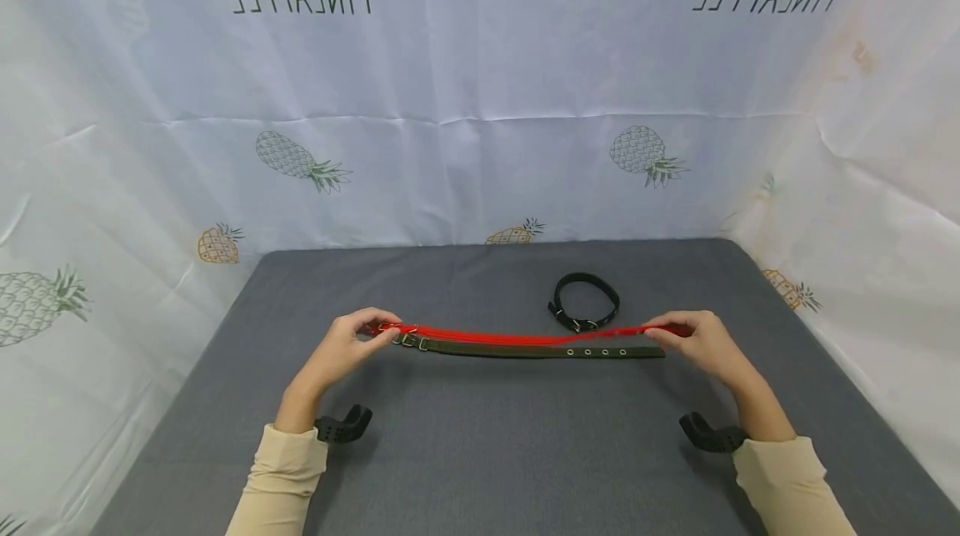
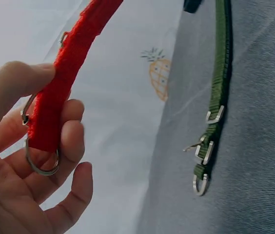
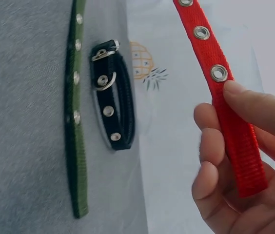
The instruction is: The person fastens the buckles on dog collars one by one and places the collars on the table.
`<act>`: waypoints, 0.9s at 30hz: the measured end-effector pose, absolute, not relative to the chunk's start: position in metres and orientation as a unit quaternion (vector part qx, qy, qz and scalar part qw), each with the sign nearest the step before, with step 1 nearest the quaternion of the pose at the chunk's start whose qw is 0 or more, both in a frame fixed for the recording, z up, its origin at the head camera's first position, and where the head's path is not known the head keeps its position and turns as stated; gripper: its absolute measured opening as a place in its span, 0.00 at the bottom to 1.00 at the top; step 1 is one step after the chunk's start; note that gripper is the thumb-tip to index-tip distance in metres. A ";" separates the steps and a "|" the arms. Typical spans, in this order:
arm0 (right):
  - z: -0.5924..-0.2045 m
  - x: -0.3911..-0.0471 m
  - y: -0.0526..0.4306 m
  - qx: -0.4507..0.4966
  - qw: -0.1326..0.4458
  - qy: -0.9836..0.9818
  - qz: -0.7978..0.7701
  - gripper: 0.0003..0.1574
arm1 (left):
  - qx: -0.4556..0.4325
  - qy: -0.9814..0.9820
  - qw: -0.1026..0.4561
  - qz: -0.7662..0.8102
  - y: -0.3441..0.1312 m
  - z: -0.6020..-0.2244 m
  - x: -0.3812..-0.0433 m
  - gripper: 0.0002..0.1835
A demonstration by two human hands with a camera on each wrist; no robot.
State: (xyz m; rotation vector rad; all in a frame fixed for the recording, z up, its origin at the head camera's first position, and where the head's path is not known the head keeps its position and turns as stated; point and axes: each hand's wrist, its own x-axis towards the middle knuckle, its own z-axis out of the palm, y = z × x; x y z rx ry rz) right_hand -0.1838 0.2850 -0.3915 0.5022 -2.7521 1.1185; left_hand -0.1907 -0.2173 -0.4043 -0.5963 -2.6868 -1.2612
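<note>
A red collar [image 1: 480, 338] is stretched out lengthwise between both hands, raised above the table. My left hand [image 1: 358, 338] pinches its buckle end, where a metal ring [image 2: 42, 165] hangs in the left wrist view. The other end, with metal eyelets [image 3: 219, 73], is pinched between thumb and fingers of my right hand [image 1: 701, 340]. Just below the red strap in the head view, a green collar [image 1: 517, 349] lies straight on the table, buckle to the left and eyelets to the right. A black collar [image 1: 617, 299], buckled into a loop, lies behind them.
The grey table [image 1: 495, 444] stretches under both arms. A white curtain [image 1: 465, 177] printed with pineapples hangs at its back edge and along the sides. Each wrist wears a black camera band, the left one [image 1: 345, 424] and the right one [image 1: 711, 434].
</note>
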 end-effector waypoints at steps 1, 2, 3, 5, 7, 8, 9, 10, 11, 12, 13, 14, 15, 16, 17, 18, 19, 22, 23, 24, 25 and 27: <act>-0.391 -0.184 0.284 0.162 0.071 -0.912 0.371 0.08 | -0.194 -0.885 0.062 -0.418 -0.217 -0.403 -0.191 0.08; -0.390 -0.184 0.283 0.158 0.075 -0.911 0.373 0.08 | -0.193 -0.885 0.066 -0.418 -0.217 -0.402 -0.191 0.07; -0.390 -0.184 0.282 0.150 0.079 -0.911 0.376 0.08 | -0.191 -0.884 0.070 -0.420 -0.216 -0.401 -0.191 0.07; -0.388 -0.185 0.280 0.134 0.084 -0.910 0.384 0.09 | -0.188 -0.884 0.078 -0.421 -0.215 -0.398 -0.191 0.07; -0.386 -0.185 0.278 0.117 0.089 -0.909 0.389 0.10 | -0.186 -0.885 0.086 -0.419 -0.214 -0.396 -0.191 0.07; -0.385 -0.186 0.277 0.110 0.092 -0.909 0.391 0.11 | -0.186 -0.884 0.089 -0.420 -0.213 -0.395 -0.191 0.07; -0.385 -0.186 0.276 0.104 0.095 -0.909 0.393 0.11 | -0.184 -0.883 0.092 -0.421 -0.212 -0.393 -0.191 0.07; -0.384 -0.186 0.275 0.099 0.098 -0.909 0.394 0.12 | -0.184 -0.884 0.096 -0.420 -0.212 -0.393 -0.192 0.07; -0.383 -0.187 0.274 0.096 0.100 -0.908 0.395 0.12 | -0.184 -0.883 0.100 -0.419 -0.211 -0.392 -0.192 0.07; -0.382 -0.187 0.274 0.094 0.104 -0.908 0.396 0.12 | -0.185 -0.883 0.103 -0.419 -0.211 -0.391 -0.192 0.07; -0.382 -0.187 0.273 0.093 0.107 -0.907 0.397 0.12 | -0.185 -0.883 0.105 -0.419 -0.210 -0.391 -0.192 0.07; -0.381 -0.187 0.272 0.092 0.110 -0.906 0.399 0.12 | -0.187 -0.882 0.109 -0.418 -0.210 -0.390 -0.192 0.07; -0.380 -0.188 0.272 0.090 0.112 -0.904 0.402 0.12 | -0.186 -0.882 0.112 -0.417 -0.209 -0.390 -0.193 0.07; -0.380 -0.188 0.271 0.088 0.115 -0.902 0.406 0.13 | -0.186 -0.883 0.117 -0.415 -0.208 -0.390 -0.193 0.07; -0.379 -0.188 0.270 0.085 0.118 -0.900 0.412 0.13 | -0.186 -0.883 0.122 -0.414 -0.207 -0.389 -0.193 0.07; -0.379 -0.188 0.269 0.081 0.121 -0.897 0.418 0.14 | -0.185 -0.883 0.128 -0.413 -0.206 -0.389 -0.194 0.07; -0.378 -0.189 0.268 0.076 0.125 -0.894 0.425 0.15 | -0.184 -0.882 0.133 -0.413 -0.205 -0.389 -0.195 0.07; -0.377 -0.190 0.263 0.065 0.144 -0.885 0.438 0.16 | -0.187 -0.879 0.156 -0.409 -0.202 -0.387 -0.196 0.09; -0.377 -0.191 0.262 0.063 0.153 -0.882 0.441 0.16 | -0.190 -0.877 0.164 -0.409 -0.200 -0.386 -0.197 0.09; -0.376 -0.192 0.260 0.062 0.165 -0.879 0.443 0.15 | -0.193 -0.876 0.174 -0.407 -0.198 -0.385 -0.197 0.10; -0.376 -0.193 0.258 0.062 0.176 -0.876 0.444 0.14 | -0.196 -0.873 0.183 -0.406 -0.196 -0.384 -0.198 0.10; -0.374 -0.194 0.255 0.063 0.192 -0.869 0.451 0.13 | -0.203 -0.869 0.198 -0.406 -0.193 -0.382 -0.199 0.12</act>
